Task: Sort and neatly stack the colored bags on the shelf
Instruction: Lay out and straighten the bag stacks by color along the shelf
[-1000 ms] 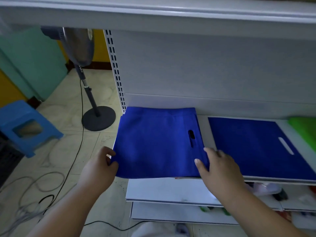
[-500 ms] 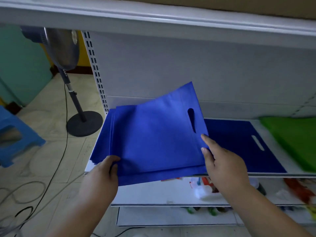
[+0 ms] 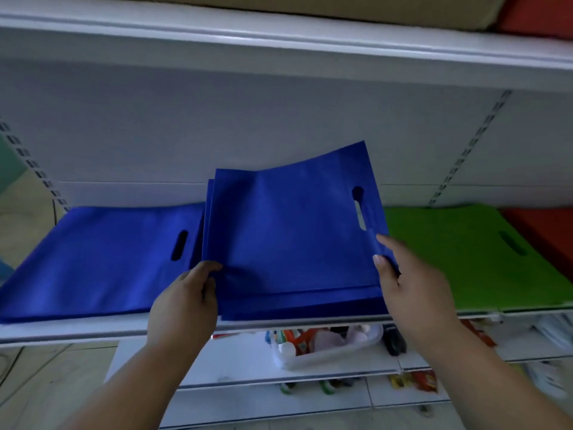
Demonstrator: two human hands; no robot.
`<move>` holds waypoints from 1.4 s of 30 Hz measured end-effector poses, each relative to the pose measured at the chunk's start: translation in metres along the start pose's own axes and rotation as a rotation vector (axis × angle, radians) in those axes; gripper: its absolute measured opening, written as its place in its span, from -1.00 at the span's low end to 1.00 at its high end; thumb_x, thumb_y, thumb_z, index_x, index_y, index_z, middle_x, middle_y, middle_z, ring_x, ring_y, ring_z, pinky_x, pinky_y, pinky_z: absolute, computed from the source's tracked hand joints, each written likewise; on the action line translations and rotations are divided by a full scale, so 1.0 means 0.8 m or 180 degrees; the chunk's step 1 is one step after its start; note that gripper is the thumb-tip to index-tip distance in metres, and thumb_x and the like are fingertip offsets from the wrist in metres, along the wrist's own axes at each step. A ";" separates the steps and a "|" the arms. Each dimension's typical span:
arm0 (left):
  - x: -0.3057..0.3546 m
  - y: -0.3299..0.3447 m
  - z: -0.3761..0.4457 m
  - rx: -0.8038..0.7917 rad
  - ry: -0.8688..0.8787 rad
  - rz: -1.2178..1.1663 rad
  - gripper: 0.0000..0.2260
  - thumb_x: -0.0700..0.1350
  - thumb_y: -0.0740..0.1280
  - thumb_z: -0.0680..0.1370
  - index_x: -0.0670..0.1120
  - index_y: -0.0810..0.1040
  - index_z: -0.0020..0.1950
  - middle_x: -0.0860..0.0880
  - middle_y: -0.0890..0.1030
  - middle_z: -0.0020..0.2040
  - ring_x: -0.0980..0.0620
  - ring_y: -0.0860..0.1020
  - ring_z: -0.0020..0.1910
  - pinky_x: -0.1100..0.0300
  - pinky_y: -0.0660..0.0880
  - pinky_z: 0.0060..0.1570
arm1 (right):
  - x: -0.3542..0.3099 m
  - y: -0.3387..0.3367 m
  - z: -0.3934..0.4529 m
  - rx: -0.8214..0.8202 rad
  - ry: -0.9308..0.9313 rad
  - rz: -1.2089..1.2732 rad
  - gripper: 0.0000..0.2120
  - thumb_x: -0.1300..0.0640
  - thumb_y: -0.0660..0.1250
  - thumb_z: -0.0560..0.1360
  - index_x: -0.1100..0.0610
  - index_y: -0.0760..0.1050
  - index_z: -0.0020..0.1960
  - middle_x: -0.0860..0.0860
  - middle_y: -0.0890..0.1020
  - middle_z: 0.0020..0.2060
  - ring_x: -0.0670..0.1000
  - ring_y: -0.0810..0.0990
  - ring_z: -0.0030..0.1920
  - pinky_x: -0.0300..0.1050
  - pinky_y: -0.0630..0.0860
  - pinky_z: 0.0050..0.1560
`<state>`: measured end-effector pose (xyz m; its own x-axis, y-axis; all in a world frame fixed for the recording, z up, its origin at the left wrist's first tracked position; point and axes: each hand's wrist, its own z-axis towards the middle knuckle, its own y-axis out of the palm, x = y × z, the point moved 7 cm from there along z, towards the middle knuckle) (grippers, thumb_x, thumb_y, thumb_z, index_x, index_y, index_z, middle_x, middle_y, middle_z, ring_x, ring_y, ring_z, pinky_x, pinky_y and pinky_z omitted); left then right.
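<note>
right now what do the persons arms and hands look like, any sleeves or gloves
Both forearms are bare up to the frame edge, with no sleeve showing. The left hand and the right hand wear no gloves, and no rings, watch or bracelet show. The fingernails are short and plain.

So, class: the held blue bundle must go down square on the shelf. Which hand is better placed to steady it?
Probably the left hand: it grips the blue bundle at its near corner, while the right hand only pinches the raised handle edge.
</note>
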<state>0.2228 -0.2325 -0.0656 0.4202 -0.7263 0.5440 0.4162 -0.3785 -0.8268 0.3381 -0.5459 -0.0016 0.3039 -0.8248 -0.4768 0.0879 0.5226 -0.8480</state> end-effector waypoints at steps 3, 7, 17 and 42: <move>0.020 0.019 -0.006 -0.0128 -0.0009 0.0229 -0.69 -0.14 0.14 0.63 0.13 0.48 0.30 0.00 0.56 0.15 -0.02 0.48 -0.23 0.15 0.36 -0.35 | 0.039 0.021 0.009 -0.0359 0.0049 0.0082 -0.60 -0.02 0.17 0.63 -0.07 0.33 0.46 -0.15 0.45 -0.35 -0.18 0.38 -0.39 -0.26 0.23 -0.42; 0.025 0.038 -0.018 -0.0372 -0.0018 0.0645 -0.69 -0.15 0.14 0.60 0.10 0.47 0.30 0.05 0.43 0.01 -0.04 0.50 -0.25 0.14 0.41 -0.37 | 0.073 0.060 0.013 -0.0884 0.0115 0.0020 -0.59 0.00 0.21 0.62 0.03 0.34 0.45 0.00 0.54 0.30 0.03 0.54 0.20 -0.12 0.46 0.07; 0.030 0.063 -0.016 -0.0694 0.0071 0.1458 -0.72 -0.11 0.14 0.61 0.09 0.42 0.29 0.02 0.42 0.07 -0.02 0.53 -0.24 0.08 0.54 -0.31 | 0.085 0.092 0.026 -0.1167 -0.0149 -0.0862 -0.71 0.00 0.13 0.65 0.12 0.45 0.27 0.05 0.59 0.02 0.06 0.54 -0.06 -0.09 0.41 -0.15; -0.273 -0.172 0.016 0.0439 0.0098 0.0426 -0.83 0.03 0.33 0.55 0.12 0.55 0.14 0.16 0.48 -0.06 0.18 0.48 -0.40 0.23 0.38 -0.43 | -0.354 0.226 -0.036 -0.0966 -0.1379 -0.0451 -0.56 -0.17 0.14 0.60 0.04 0.36 0.38 -0.02 0.52 0.15 0.04 0.48 0.15 -0.05 0.44 0.15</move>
<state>0.0840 -0.0146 -0.0692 0.4552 -0.7828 0.4242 0.4658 -0.1967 -0.8628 0.2408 -0.2238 -0.0265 0.6775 -0.6848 -0.2684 -0.1017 0.2742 -0.9563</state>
